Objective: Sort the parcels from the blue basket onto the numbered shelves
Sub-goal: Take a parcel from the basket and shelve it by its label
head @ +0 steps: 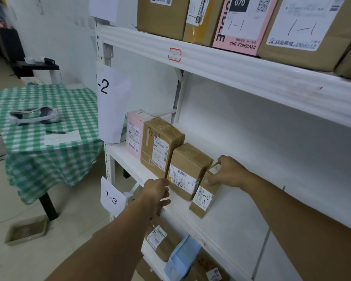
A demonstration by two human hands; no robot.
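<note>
The right hand (229,172) grips the small parcel (204,197) by its upper end, fingers over the top and thumb on the near face. The parcel stands tilted on the middle shelf (241,199), at 5 o'clock from the frame's centre. Its label reads 1-2, which matches the 1-2 sign (109,102) hanging at 9 o'clock on the shelf post, so this looks like the right level.

The left hand (157,192) hovers relaxed and holds nothing, just in front of the shelf's front edge at 6 o'clock. It is close to the lower corner of the brown parcel (187,169); whether it touches is unclear.

To finish the placement well, I would:
- Stand the small parcel upright.
- Slide it toward 10 o'clock until it sits flush against the brown parcel, continuing the row that begins with the pink box (134,132).
- Keep the handwritten number facing out.
- Steady the row with the left hand so the neighbours do not tip.
- Let go only once the base sits flat.

The blue basket is out of view.
</note>
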